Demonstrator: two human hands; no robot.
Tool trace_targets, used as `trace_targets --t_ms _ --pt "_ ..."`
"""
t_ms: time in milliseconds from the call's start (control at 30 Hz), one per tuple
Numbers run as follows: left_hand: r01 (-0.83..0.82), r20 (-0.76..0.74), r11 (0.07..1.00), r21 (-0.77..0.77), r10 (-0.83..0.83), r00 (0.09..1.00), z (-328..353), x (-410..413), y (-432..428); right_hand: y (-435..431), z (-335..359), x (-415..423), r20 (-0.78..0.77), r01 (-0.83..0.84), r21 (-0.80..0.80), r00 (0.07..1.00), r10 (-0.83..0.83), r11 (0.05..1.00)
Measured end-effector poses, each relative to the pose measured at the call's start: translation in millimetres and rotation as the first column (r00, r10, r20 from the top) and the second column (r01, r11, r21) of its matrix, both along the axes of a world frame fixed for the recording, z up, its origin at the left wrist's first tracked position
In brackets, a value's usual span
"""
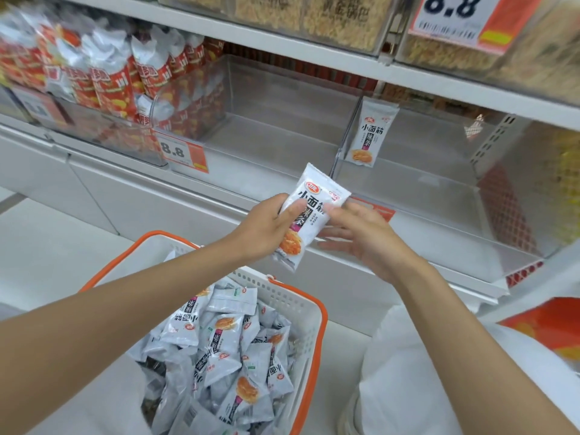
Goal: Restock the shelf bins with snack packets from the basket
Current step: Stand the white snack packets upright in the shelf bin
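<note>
My left hand [266, 227] grips a white snack packet [310, 211] with black characters and an orange picture, held upright in front of the shelf edge. My right hand [361, 237] is beside it, fingers fairly straight, its thumb touching the packet's right edge. Below, a white basket with orange rim and handles [314, 324] holds several of the same packets [226, 346]. One more such packet [370, 136] leans upright against the left wall of the clear right-hand bin [423, 189]. The middle clear bin [276, 130] has no packets in it.
A bin at the left is full of red and silver snack bags [103, 73]. Orange 8.8 price tags [183, 153] hang on the bin fronts. The shelf above carries clear boxes of yellowish snacks [329, 17]. White-clothed knee [423, 372] at the lower right.
</note>
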State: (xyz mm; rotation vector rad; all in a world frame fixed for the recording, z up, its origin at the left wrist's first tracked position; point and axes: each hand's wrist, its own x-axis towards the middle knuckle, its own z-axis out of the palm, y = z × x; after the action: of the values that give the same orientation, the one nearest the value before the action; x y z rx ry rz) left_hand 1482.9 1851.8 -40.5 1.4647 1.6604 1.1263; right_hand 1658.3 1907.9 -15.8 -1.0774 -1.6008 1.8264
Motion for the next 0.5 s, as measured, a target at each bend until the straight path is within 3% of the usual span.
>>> trace_targets --t_ms 67,200,333,500 --pt "0.003 -0.036 1.0 0.025 -0.002 0.999 8 6 9 -6 -4 -3 -0.004 0.001 0.011 1.0 -0.001 1.0" --pt "0.023 -0.118 0.996 0.083 -0.013 0.993 26 23 40 0 4 5 -0.15 0.182 -0.005 0.972 -0.18 0.983" --pt "-0.064 -0.121 0.962 0.267 0.099 0.988 56 37 81 31 28 30 -0.228 0.342 0.036 0.918 -0.326 0.939" --pt "-0.102 -0.167 0.977 0.189 0.134 0.977 87 43 148 85 42 44 -0.158 0.432 0.081 0.895 -0.417 0.898"
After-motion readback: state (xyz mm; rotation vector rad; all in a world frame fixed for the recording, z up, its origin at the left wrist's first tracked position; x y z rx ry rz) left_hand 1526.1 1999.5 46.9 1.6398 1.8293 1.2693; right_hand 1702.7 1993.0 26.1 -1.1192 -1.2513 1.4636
